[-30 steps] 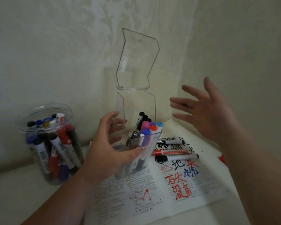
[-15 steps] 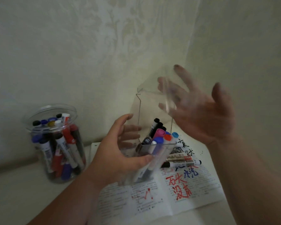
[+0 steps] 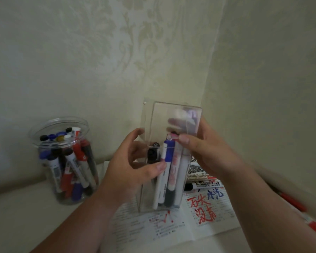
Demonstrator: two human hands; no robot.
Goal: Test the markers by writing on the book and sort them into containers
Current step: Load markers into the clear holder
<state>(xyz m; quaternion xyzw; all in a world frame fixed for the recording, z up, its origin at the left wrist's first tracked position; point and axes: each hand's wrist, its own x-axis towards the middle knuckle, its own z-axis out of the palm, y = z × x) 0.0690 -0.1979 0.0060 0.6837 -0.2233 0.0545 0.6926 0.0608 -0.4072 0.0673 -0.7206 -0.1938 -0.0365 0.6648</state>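
- We take the tall clear rectangular plastic box (image 3: pixel 160 181) as our landmark; it stands on the open printed book (image 3: pixel 173 227), and its hinged clear lid (image 3: pixel 173 118) is folded down over its top.
- Our left hand (image 3: pixel 133 170) wraps the box's left side, the thumb pressed on its front face, the fingers behind: a closed grip on the box.
- Our right hand (image 3: pixel 206 152) clasps the box's upper right corner, thumb tip on the lid's front edge, fingers blurred behind the lid, so this grip holds the lid.
- Inside the box, between both grips, white-barrelled markers with coloured caps (image 3: pixel 169 172) stand upright.
- Right of the box, loose whiteboard markers (image 3: pixel 202 185) lie on the book, above red and blue handwriting (image 3: pixel 204 209).
- Well left of the box, a round clear plastic jar (image 3: pixel 64 161) stands on the pale table (image 3: pixel 26 221), crowded with markers.
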